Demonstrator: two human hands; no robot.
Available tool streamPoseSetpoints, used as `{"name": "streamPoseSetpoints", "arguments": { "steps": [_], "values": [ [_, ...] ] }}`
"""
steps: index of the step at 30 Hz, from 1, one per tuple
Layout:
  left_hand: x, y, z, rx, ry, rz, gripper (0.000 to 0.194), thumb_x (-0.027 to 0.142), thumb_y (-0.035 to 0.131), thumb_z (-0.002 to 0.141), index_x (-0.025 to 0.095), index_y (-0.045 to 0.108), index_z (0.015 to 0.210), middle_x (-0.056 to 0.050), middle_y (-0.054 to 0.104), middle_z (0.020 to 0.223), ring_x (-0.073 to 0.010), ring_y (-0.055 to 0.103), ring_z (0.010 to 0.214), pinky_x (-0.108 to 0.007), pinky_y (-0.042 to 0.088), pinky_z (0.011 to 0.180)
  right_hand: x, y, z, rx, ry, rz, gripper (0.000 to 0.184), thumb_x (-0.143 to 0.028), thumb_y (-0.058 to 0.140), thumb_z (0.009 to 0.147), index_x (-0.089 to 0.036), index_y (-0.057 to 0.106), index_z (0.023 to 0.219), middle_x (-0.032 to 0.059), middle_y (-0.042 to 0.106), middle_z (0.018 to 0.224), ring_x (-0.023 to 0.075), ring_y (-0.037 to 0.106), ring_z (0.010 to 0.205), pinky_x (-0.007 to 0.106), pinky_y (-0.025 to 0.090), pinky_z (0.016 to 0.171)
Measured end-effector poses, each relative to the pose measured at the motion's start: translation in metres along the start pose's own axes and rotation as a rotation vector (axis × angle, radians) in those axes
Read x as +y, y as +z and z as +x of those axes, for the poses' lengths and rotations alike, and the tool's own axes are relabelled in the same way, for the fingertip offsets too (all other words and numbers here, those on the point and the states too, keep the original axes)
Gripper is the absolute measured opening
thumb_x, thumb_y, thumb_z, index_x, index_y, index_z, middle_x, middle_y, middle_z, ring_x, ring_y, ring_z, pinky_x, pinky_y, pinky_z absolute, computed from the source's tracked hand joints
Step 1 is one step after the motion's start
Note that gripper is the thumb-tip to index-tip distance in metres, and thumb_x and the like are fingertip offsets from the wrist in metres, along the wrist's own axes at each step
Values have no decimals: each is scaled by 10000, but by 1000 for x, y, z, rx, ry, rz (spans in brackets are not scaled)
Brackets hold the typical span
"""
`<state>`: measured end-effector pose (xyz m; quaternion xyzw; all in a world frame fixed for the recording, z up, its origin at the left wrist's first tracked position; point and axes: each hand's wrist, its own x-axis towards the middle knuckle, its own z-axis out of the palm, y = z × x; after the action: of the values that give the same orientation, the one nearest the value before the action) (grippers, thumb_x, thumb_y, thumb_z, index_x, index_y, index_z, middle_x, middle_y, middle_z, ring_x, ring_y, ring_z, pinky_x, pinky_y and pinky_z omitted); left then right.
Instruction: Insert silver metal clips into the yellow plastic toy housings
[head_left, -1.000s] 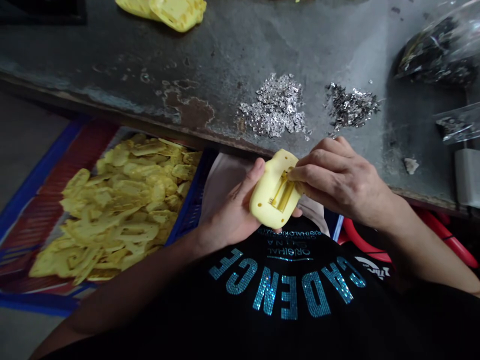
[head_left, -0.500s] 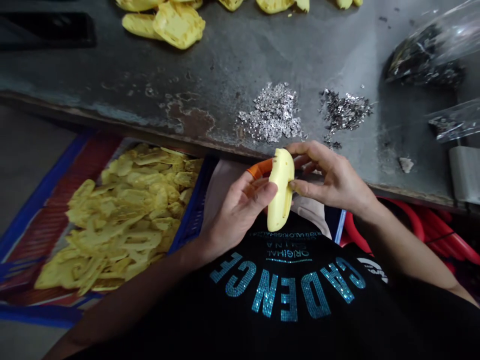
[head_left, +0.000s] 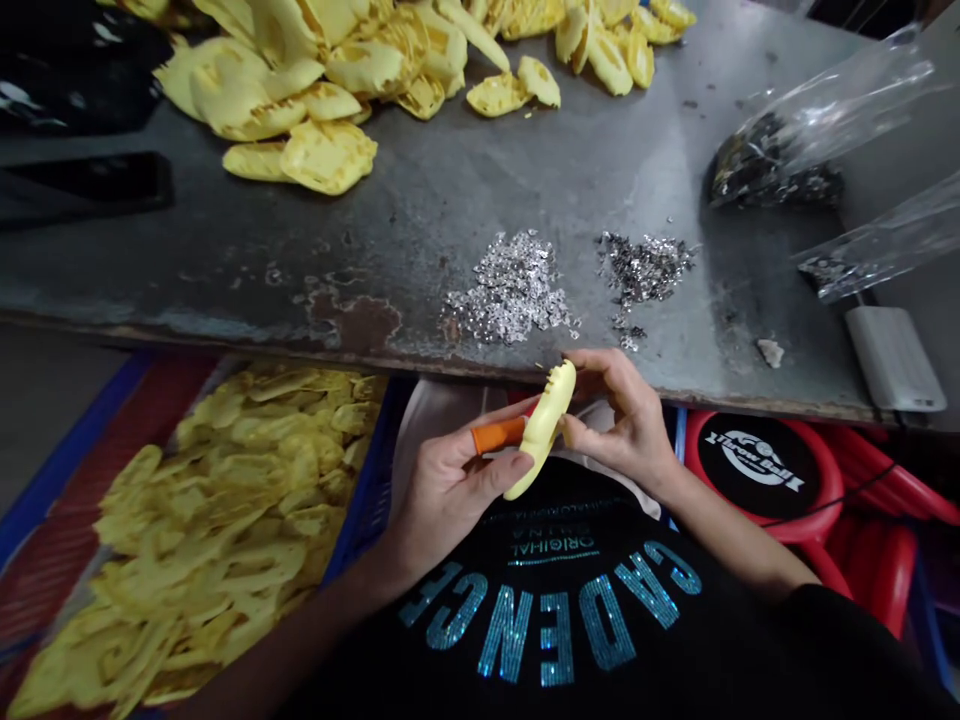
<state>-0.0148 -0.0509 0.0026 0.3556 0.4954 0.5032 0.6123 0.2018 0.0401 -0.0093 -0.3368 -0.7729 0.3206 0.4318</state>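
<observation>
A pale yellow moulded shell piece (head_left: 541, 432) is tilted in front of my shirt, just below the table edge, with small teeth along its upper end. My left hand (head_left: 457, 495) grips its lower part between thumb and fingers, and an orange finger cot (head_left: 498, 435) covers one finger. My right hand (head_left: 624, 418) pinches the upper right side of the piece; its fingertips are partly hidden behind it. Beyond my hands, a heap of small shiny metal pieces (head_left: 516, 290) and a smaller, darker heap (head_left: 646, 270) lie on the table.
More yellow shells (head_left: 330, 155) pile up at the back of the metal table (head_left: 247, 240), near a phone (head_left: 90, 185). Clear bags (head_left: 780, 165) and a white box (head_left: 894, 358) stand right. Below are a crate of yellow pieces (head_left: 232, 530) and red round items (head_left: 829, 470).
My view has tilted up, showing more of the table's back. The yellow shell has turned more edge-on and leans right at the top. Both hands still hold it.
</observation>
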Motion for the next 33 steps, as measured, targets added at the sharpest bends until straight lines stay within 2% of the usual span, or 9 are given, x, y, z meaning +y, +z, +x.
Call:
{"name": "streamPoseSetpoints", "arguments": {
  "steps": [2,4,7,9,12,18,25,29,33],
  "values": [
    [-2,-1,6,-10,-24,-96,286,313,968,845,202,887,1096,-120,856,1235,-316,813,1133,-361,669,965,3,-11,9,-61,-21,-18,491,-350,822,949,-271,657,1405,64,766,1207,210,734,999,383,652,834],
    [-2,-2,12,-37,-75,-236,370,336,977,832,248,826,1158,-96,856,1219,-310,836,1061,-384,704,876,12,-24,24,-127,-46,-57,424,-364,811,988,-273,691,1384,69,781,1243,220,739,1060,404,635,890],
    [6,-7,18,-61,-128,-356,606,377,984,815,346,702,1351,-72,828,1311,-320,844,1047,-384,725,766,34,-41,50,-139,-100,-387,174,-317,720,1065,-285,793,1220,73,797,1260,267,698,1145,496,540,1000],
    [12,-12,20,-66,-141,-376,650,443,940,859,358,660,1440,-88,803,1377,-335,833,1100,-385,731,771,47,-47,62,-193,-135,-636,167,-292,670,1092,-304,827,1147,74,794,1302,298,645,1167,522,469,987],
    [17,-20,21,-62,-163,-409,675,543,901,873,335,668,1471,-113,801,1384,-347,820,1126,-385,733,777,58,-50,69,-256,-139,-806,191,-283,649,1100,-321,836,1110,72,776,1341,313,584,1182,507,410,948],
    [10,-25,24,-54,-157,-443,614,564,880,889,315,739,1432,-115,806,1386,-333,812,1137,-382,731,799,48,-35,64,-247,-102,-828,171,-345,651,1096,-294,813,1084,62,763,1076,288,554,1054,465,379,898],
    [10,-19,22,-29,-116,-416,580,585,864,906,299,758,1400,-96,825,1342,-310,815,1102,-354,728,763,43,-25,42,-241,-97,-807,199,-340,625,1114,-273,808,1072,59,764,1047,272,573,1015,439,365,871],
    [12,-13,20,15,-148,-427,576,568,897,882,282,763,1364,-102,836,1322,-287,817,1087,-345,724,764,46,-28,41,-193,-73,-831,209,-350,629,1113,-279,803,1205,71,782,1138,284,585,1057,445,367,881],
    [14,-9,16,29,-140,-433,604,574,909,864,276,760,1368,-110,839,1301,-295,814,1091,-348,717,765,47,-25,40,-210,-100,-880,221,-342,596,1128,-285,806,1165,69,787,1107,285,572,1038,457,366,884]
  ]
}}
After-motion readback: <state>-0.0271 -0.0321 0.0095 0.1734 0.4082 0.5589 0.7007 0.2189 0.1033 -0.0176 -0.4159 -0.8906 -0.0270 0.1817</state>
